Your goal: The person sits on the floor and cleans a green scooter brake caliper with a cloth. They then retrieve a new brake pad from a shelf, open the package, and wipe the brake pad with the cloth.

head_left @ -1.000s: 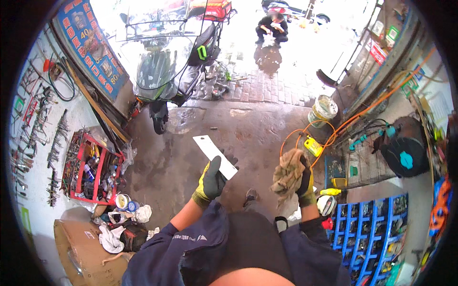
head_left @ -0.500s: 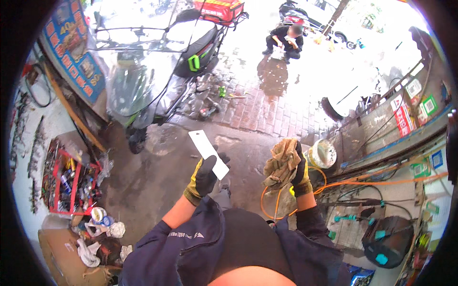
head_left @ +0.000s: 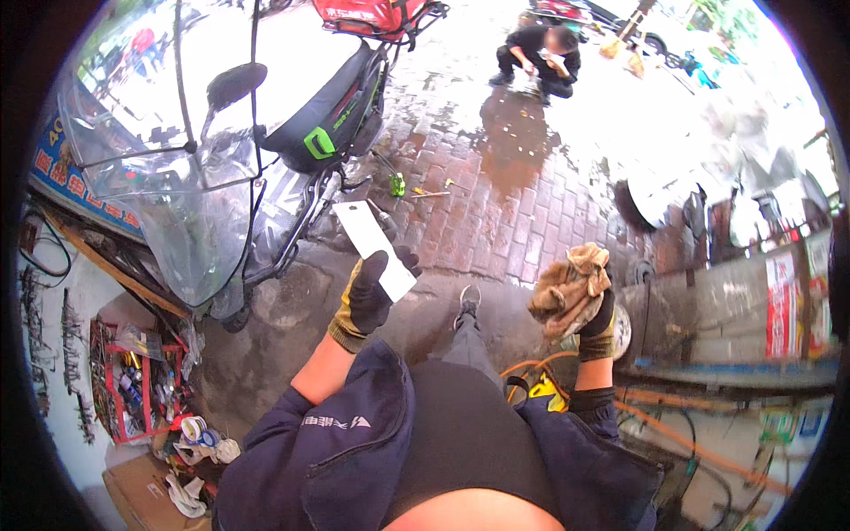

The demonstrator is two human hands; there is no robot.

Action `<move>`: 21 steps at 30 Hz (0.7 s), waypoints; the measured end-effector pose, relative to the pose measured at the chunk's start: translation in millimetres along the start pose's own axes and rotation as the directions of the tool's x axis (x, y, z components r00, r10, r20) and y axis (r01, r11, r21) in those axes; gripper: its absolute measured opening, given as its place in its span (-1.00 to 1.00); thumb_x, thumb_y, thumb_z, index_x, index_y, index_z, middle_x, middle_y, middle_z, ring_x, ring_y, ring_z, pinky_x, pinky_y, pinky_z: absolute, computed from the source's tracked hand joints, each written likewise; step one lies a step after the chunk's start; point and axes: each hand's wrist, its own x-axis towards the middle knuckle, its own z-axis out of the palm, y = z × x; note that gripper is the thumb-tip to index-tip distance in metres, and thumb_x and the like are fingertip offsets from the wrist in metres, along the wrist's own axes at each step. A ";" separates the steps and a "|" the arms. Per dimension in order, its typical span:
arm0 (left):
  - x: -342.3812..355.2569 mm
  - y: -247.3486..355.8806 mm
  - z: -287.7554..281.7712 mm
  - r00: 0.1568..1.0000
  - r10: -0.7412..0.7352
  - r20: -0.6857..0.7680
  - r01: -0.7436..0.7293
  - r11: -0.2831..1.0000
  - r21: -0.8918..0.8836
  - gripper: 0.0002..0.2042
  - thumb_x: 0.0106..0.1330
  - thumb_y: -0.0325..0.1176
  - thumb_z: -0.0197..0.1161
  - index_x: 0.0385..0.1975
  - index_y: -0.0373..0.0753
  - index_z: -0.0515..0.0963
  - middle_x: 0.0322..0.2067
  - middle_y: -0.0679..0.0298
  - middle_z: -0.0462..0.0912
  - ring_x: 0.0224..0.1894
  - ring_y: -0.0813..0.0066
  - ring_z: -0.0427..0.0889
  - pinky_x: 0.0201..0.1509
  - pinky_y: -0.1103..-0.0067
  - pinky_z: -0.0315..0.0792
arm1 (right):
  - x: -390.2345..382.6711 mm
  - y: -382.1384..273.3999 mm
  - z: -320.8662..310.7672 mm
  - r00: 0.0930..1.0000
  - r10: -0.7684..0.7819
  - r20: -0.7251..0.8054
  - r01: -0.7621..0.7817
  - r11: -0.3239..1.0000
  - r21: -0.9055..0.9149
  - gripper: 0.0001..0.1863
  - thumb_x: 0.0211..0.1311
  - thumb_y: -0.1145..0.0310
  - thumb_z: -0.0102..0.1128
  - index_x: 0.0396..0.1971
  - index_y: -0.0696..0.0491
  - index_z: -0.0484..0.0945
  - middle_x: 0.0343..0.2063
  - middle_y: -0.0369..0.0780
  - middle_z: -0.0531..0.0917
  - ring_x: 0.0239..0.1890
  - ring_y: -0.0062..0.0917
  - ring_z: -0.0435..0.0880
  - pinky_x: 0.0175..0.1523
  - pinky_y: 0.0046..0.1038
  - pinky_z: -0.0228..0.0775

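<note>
In a black and yellow work glove, my left hand [head_left: 370,296] is closed on a flat white rectangular card [head_left: 375,251] with a small hole near its upper end. The card tilts away from me over the floor. My right hand [head_left: 599,320], gloved the same way, grips a crumpled, stained tan rag [head_left: 572,290]. The rag hides most of the right fingers. Both hands are held apart in front of my body, touching nothing else.
At the left front stands a scooter [head_left: 323,133] with a clear rain cover [head_left: 190,239]. A red tool rack [head_left: 142,385] is at the left wall. Small tools [head_left: 429,193] lie on the wet brick paving. Ahead, a person [head_left: 538,60] squats. An orange hose [head_left: 699,447] runs at the right.
I have stepped forward toward the paving, and the scooter looks nearer. The card and rag stay in my hands; my right hand has shifted rightward. The bucket is now mostly hidden behind it.
</note>
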 end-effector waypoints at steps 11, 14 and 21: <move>192.4 17.9 28.5 0.899 0.214 -0.382 -0.182 0.976 0.119 -0.38 0.44 0.09 0.27 0.35 -0.21 0.43 0.11 0.12 0.67 0.24 0.13 0.63 0.40 0.09 0.47 | 395.0 3.3 127.7 0.882 0.303 0.362 -0.304 0.951 -0.056 -0.64 0.69 0.04 -0.16 -0.06 0.03 0.47 0.01 -0.16 0.55 0.11 -0.30 0.60 0.29 -0.16 0.48; 245.0 25.5 8.7 0.881 0.213 -0.423 -0.205 0.977 0.065 -0.35 0.44 0.07 0.27 0.38 -0.23 0.39 0.17 0.10 0.63 0.26 0.09 0.61 0.41 0.09 0.46 | 482.0 36.8 126.3 0.815 0.533 0.224 -0.542 0.840 -0.025 -0.52 0.64 -0.06 -0.03 0.19 0.02 0.51 0.12 -0.16 0.64 0.18 -0.26 0.65 0.34 -0.15 0.49; 407.3 60.3 -76.1 0.860 0.157 -0.486 -0.182 0.983 -0.004 -0.24 0.33 -0.07 0.33 0.47 -0.28 0.25 0.26 -0.03 0.56 0.26 -0.01 0.62 0.38 0.12 0.51 | 641.3 159.4 112.8 0.758 0.577 0.304 -0.613 0.790 0.028 -0.46 0.58 0.01 0.13 0.33 0.06 0.43 0.19 -0.13 0.63 0.26 -0.27 0.61 0.42 -0.18 0.44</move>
